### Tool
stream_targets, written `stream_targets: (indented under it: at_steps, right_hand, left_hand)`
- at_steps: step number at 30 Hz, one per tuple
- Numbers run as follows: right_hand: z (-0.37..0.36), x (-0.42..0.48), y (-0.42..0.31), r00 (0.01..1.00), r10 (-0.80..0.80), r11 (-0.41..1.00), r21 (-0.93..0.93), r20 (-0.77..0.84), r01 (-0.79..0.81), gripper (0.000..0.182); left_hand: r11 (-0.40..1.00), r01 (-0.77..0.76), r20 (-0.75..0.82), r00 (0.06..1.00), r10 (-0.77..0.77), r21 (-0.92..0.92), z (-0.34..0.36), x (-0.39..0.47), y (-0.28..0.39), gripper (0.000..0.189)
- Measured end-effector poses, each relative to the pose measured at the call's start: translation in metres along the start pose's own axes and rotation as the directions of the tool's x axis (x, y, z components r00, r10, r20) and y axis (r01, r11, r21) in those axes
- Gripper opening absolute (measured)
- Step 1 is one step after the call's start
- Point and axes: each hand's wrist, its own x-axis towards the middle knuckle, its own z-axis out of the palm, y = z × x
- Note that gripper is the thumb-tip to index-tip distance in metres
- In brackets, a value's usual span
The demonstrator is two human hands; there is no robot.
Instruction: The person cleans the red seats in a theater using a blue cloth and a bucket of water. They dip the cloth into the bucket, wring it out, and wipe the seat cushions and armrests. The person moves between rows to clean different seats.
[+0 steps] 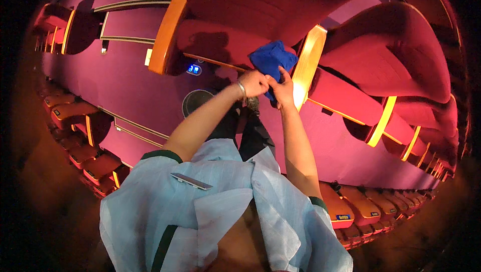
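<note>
A crumpled blue cloth (274, 58) is bunched up in front of me, over the front of a red upholstered seat (240, 42). My right hand (284, 88) grips its lower part, thumb and fingers pinching the fabric. Curled into a fist, my left hand (254, 83) meets the cloth's lower left edge beside the right thumb; its fingertips are partly hidden. A bracelet (242, 89) circles the left wrist. Just right of the hands stands a wooden armrest (310, 63), brightly lit on its top.
Another wooden armrest (169, 35) bounds the seat on the left. A small blue-lit display (194, 69) glows near a round dark object with a pale rim (197, 102) by my legs. Striped step edges (131, 4) cross the purple floor (150, 84). More red seats (387, 57) run off rightward.
</note>
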Motion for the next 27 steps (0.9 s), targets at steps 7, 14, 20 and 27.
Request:
stream_targets:
  at_steps: [7, 14, 20, 27]
  right_hand:
    - [-0.004, 0.010, 0.031, 0.986, -0.164, 0.945, -0.283, 0.024, 0.164, 0.065]
    - [-0.007, 0.005, 0.017, 0.982, -0.176, 0.884, -0.428, 0.070, 0.189, 0.063]
    - [-0.033, -0.002, 0.010, 0.986, -0.130, 0.872, -0.461, 0.103, 0.163, 0.074]
    - [-0.048, -0.014, -0.006, 0.977, -0.176, 0.775, -0.596, 0.120, 0.212, 0.059]
  left_hand:
    - [0.791, 0.017, -0.343, 0.907, 0.246, 0.612, -0.046, 0.081, 0.060, 0.023]
    - [0.643, 0.117, -0.272, 0.951, 0.147, 0.757, 0.021, 0.172, 0.063, 0.037]
    - [0.840, 0.266, -0.254, 0.954, -0.159, 0.473, 0.004, 0.192, 0.073, 0.016]
    - [0.945, 0.178, -0.264, 0.959, -0.104, 0.274, -0.087, 0.155, 0.047, 0.028]
